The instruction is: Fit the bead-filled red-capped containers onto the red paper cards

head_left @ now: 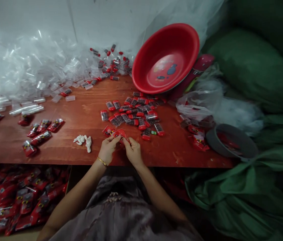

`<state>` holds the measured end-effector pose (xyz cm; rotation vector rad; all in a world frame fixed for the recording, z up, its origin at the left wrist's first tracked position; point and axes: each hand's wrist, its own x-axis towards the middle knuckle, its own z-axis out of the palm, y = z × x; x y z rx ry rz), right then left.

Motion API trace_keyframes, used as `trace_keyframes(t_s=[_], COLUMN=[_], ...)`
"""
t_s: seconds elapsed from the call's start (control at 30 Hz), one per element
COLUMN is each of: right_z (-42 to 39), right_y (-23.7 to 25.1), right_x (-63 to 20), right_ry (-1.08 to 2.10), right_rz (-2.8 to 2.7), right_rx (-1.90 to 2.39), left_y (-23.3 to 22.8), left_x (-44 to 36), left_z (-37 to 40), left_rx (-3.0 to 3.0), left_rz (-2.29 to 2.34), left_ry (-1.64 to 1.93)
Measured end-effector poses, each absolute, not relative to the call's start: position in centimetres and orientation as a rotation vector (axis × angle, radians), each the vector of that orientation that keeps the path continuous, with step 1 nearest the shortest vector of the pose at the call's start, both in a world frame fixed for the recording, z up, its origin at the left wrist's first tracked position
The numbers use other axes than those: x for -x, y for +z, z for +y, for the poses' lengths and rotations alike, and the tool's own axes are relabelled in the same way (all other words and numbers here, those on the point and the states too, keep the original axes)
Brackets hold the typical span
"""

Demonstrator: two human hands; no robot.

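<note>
Handling step: left hand (107, 150) and right hand (133, 152), both nearly closed, pinch a red packet (119, 133) above the bench (166, 152) near its front edge; next likely needs steady two-handed grip.

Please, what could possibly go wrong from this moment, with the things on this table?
The loose red-ended containers lie just beyond the left hand and right hand, so a forward reach might scatter them. The red basin stands tilted behind that pile and could perhaps slide onto it. The red packet, pinched by both hands, might slip loose.
</note>
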<state>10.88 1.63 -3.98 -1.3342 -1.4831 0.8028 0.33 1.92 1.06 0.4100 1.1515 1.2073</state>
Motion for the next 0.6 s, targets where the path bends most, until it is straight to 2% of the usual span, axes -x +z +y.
trace_keyframes(t_s=[0.17, 0.3, 0.47, 0.6], right_z=[1.5, 3.2, 5.9, 6.5], right_y=[-3.1, -1.7, -2.2, -3.5], right_x=[-12.6, -18.9, -24.9, -23.6], right_ry=[0.69, 0.498, -0.021, -0.162], right_rz=[-1.795, -1.946, -2.345, -2.403], right_rx=[1.242, 1.27, 1.628, 1.549], left_y=[1.5, 1.3, 1.2, 1.5], left_x=[0.0, 0.6, 0.4, 0.5], left_z=[2.1, 2.3, 2.3, 2.1], left_rx=[-0.414, -0.375, -0.288, -0.203], left_rz=[1.158, 1.221, 1.182, 1.133], left_ry=[1.236, 1.211, 1.127, 1.033])
